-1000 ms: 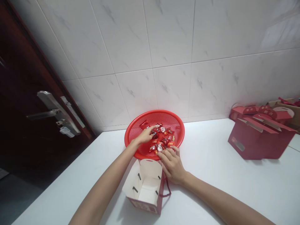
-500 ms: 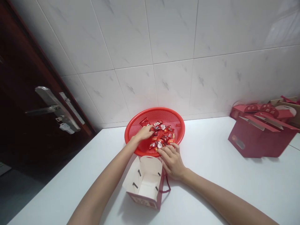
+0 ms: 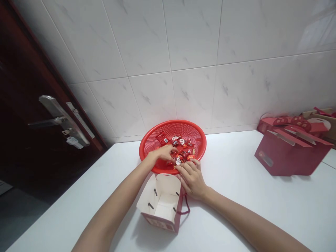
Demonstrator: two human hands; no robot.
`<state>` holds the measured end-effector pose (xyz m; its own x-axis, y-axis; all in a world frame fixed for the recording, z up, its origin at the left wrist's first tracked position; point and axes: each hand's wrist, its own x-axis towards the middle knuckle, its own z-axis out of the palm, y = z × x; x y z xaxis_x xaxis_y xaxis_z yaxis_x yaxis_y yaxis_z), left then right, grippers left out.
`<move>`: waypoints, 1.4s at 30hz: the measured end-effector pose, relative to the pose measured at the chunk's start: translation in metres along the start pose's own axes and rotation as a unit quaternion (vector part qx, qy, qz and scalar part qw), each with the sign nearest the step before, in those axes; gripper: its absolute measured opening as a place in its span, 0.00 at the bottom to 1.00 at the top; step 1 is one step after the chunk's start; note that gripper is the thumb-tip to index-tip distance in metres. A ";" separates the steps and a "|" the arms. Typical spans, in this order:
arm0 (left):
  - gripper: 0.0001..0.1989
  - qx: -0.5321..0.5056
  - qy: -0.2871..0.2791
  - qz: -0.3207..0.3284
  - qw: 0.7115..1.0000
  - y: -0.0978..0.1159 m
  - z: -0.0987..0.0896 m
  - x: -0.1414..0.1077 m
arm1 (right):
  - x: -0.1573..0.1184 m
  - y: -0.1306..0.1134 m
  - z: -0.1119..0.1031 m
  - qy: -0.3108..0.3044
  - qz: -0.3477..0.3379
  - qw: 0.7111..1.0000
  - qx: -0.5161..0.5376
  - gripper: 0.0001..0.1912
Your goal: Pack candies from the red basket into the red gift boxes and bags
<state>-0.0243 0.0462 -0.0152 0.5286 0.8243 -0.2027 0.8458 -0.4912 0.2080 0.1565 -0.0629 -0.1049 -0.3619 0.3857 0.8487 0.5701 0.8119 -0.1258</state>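
A red mesh basket (image 3: 148,139) stands against the tiled wall, with several red-wrapped candies (image 3: 183,151) inside. My left hand (image 3: 165,153) reaches into it, fingers curled down over the candies; whatever lies between the fingertips is too small to make out. My right hand (image 3: 193,176) rests at the basket's front right rim, fingers bent over the edge, beside an open box. That box (image 3: 162,210), white inside and red outside, stands in front of the basket with its flaps up and a dark red cord at its right side.
Several red boxes (image 3: 291,154) with raised tops stand on the white table (image 3: 231,161) at the right, a brown one behind them. A dark door (image 3: 31,77) with a metal handle (image 3: 61,120) is at the left. White tiles rise behind the table.
My left hand has moved slightly forward and down within the basket, and its fingers have curled more. My right hand and the open box are nearly where they were.
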 end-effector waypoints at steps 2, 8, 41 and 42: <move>0.34 0.040 -0.038 -0.018 0.998 0.005 0.000 0.000 | 0.000 0.002 0.000 -0.005 0.004 1.000 -0.002 0.16; 0.30 0.114 -0.069 -0.037 0.990 0.016 0.005 0.001 | 0.003 0.006 -0.001 0.026 -0.001 1.000 0.006 0.14; 0.12 -0.116 0.178 0.002 0.977 -0.006 -0.002 0.004 | 0.005 0.004 -0.003 0.012 -0.003 1.000 0.007 0.15; 0.12 -0.119 0.183 0.011 0.976 -0.005 -0.004 0.003 | 0.009 0.005 -0.006 0.000 0.008 1.000 0.016 0.14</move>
<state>-0.0268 0.0524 -0.0135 0.4487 0.8810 0.1497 0.7715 -0.4664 0.4328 0.1605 -0.0575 -0.0951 -0.3518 0.3991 0.8467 0.5521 0.8189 -0.1566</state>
